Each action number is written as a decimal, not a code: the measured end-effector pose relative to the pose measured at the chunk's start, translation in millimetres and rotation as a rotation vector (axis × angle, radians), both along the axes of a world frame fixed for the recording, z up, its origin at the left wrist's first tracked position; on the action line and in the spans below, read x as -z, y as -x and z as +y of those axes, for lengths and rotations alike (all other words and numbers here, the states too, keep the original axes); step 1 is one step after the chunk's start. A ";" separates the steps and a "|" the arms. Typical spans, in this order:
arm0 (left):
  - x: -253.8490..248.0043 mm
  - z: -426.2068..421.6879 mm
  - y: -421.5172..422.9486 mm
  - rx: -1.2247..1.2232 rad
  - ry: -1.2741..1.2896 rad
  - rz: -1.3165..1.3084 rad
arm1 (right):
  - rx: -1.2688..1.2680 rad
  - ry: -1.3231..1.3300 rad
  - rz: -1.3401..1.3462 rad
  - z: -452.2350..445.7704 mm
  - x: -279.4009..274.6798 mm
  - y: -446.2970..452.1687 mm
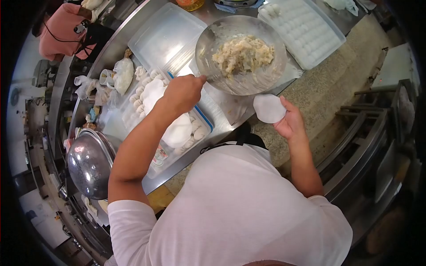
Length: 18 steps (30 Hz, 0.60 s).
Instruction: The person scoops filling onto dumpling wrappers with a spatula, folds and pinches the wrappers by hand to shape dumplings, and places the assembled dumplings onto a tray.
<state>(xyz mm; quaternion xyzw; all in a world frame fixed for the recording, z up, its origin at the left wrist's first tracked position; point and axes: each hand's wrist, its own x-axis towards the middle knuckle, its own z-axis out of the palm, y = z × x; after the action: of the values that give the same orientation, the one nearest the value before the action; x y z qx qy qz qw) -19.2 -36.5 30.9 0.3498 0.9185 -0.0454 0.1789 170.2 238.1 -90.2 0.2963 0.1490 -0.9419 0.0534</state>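
Note:
My left hand [184, 92] is closed, palm turned down, above a tray [209, 124] with a blue edge. Its fingertips come to the near-left rim of a wide metal bowl [266, 84]; what they grip is hidden. A pale, lumpy filling [244, 54] lies in the bowl. In my right hand [290, 120], a thin round white dumpling wrapper [269, 108] is held between thumb and fingers, to the right below the bowl. The tray holds pleated dumplings [200, 132] and white wrappers [177, 131], partly covered by my left forearm.
A translucent lid or box [168, 33] lies behind the tray. At the back right stands a box of white rounded pieces [306, 31]. Plastic bags [123, 75] and a shiny metal dome [88, 164] are on the left. Another person [66, 31] stands at the far left.

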 end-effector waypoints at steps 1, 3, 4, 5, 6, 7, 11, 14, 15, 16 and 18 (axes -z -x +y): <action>-2.4 -1.7 -0.3 0.017 -0.028 -0.021 | 0.002 0.005 -0.003 0.3 1.1 -0.1; -11.6 -5.2 2.2 0.019 -0.108 -0.053 | -0.014 0.067 0.049 0.2 0.1 0.9; -9.8 -3.3 2.0 0.020 -0.106 -0.053 | -0.013 0.070 0.048 -0.3 1.1 1.6; -5.5 -0.6 0.5 -0.023 -0.131 -0.047 | -0.018 0.049 0.054 -1.1 2.3 2.2; 0.4 0.6 -1.1 -0.067 -0.158 -0.039 | -0.024 0.027 0.061 -1.7 3.0 3.2; 7.4 1.4 -4.6 0.010 -0.161 -0.073 | -0.025 0.026 0.062 -2.7 3.0 4.5; -5.9 6.6 -17.2 -0.089 -0.173 -0.165 | 0.014 0.002 0.053 -7.1 -0.2 7.4; 10.9 2.5 -23.1 -0.087 -0.204 -0.195 | 0.010 0.031 0.076 -9.4 0.5 14.7; 8.9 4.1 -25.6 -0.076 -0.205 -0.201 | -0.003 0.054 0.096 -10.3 1.3 14.9; 4.9 5.9 -29.7 -0.126 -0.282 -0.347 | 0.008 0.051 0.088 -13.5 -3.5 16.2; 3.5 8.6 -42.4 -0.165 -0.360 -0.497 | 0.062 0.045 0.098 -18.4 -16.6 23.8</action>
<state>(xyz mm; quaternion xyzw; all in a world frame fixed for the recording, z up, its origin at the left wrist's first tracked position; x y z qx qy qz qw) 23.2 -27.9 27.4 0.3007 0.8651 0.2195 0.3360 146.4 219.7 -73.6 0.2530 0.1211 -0.9596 0.0235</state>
